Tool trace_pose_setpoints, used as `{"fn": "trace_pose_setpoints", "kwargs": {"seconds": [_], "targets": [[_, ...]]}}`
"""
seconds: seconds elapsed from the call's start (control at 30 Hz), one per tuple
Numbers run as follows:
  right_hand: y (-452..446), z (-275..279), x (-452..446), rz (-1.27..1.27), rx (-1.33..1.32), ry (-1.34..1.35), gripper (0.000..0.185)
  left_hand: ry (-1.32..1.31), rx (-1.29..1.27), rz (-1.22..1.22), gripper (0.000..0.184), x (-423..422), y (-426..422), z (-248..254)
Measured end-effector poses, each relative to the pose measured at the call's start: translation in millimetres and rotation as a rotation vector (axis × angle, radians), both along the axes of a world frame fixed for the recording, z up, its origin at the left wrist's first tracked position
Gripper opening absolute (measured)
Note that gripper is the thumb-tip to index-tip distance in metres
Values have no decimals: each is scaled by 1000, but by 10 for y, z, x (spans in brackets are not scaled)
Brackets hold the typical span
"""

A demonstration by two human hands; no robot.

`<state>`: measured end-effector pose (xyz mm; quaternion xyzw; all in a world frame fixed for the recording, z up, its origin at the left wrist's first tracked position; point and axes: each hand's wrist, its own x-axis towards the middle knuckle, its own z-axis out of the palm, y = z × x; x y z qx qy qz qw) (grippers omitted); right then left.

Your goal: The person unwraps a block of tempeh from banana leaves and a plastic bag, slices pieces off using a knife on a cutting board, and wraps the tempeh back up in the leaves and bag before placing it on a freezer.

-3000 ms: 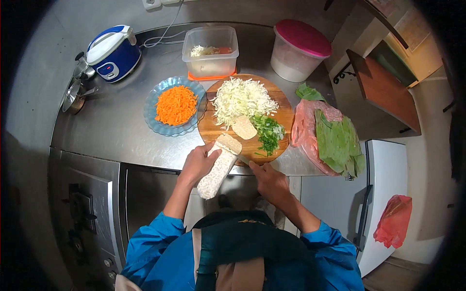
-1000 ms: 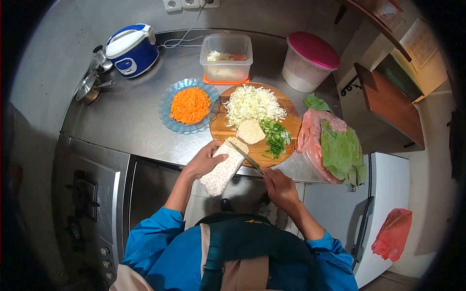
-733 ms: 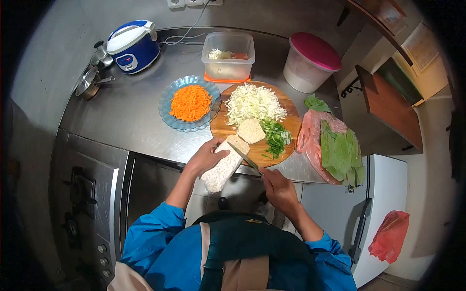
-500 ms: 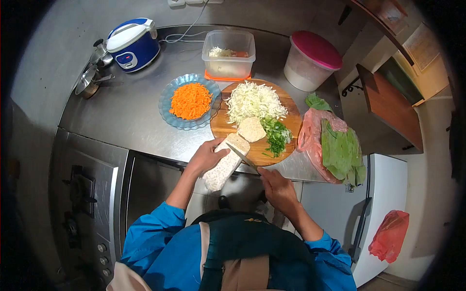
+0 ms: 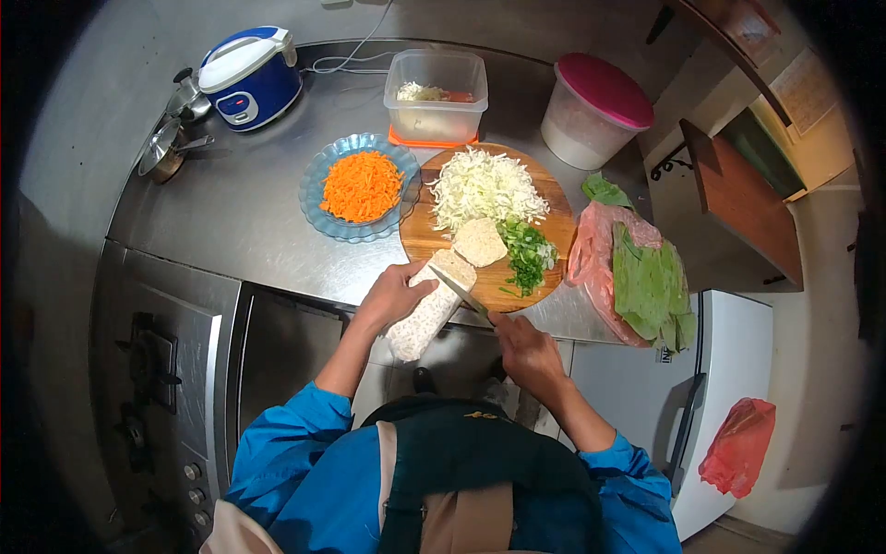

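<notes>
My left hand (image 5: 397,297) grips a long white block of tempeh (image 5: 423,323) from its left side. The block lies at the front edge of a round wooden cutting board (image 5: 420,235) and juts out past the counter. In my right hand (image 5: 524,349) is a knife (image 5: 464,293), its blade lying across the tempeh near the far end. A cut slice of tempeh (image 5: 480,242) rests just beyond the block. Chopped green onion (image 5: 528,263) sits to the right of the slice, and shredded cabbage (image 5: 487,187) is heaped behind it.
A blue glass plate (image 5: 314,205) holds grated carrot (image 5: 361,187). Behind the board stand a plastic container (image 5: 436,120) and a pink-lidded tub (image 5: 595,115). Banana leaves (image 5: 651,295) lie on a pink bag at right. A rice cooker (image 5: 249,83) and stove (image 5: 161,369) are leftward.
The knife blade has shifted slightly on the tempeh, and my right hand has moved a little left and toward the counter. The whole view has tilted slightly.
</notes>
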<state>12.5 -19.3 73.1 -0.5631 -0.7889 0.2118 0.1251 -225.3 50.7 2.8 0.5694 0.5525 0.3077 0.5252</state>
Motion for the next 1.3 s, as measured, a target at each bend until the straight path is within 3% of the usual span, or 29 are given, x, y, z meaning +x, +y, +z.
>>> {"fn": "trace_pose_setpoints", "kwargs": {"seconds": [0.2,0.5,0.8,0.93,1.17,1.3], "targets": [[101,-155,-5,-10,2,82,29,110,-67,-14,46,11,-6,148],[152,-141,-116,2,-34,-177,31,146,-16,18,47,10,-5,35],[126,-181,15,17,26,-31,33,103,-58,9,41,10,13,66],[254,-296,-67,-1,-4,-150,31,143,-30,27,39,64,-26,305],[152,-175,47,-40,-79,-64,30,90,-21,20,40,22,2,16],[269,-263,18,-73,-109,-76,29,174,-79,17,41,58,-5,273]]}}
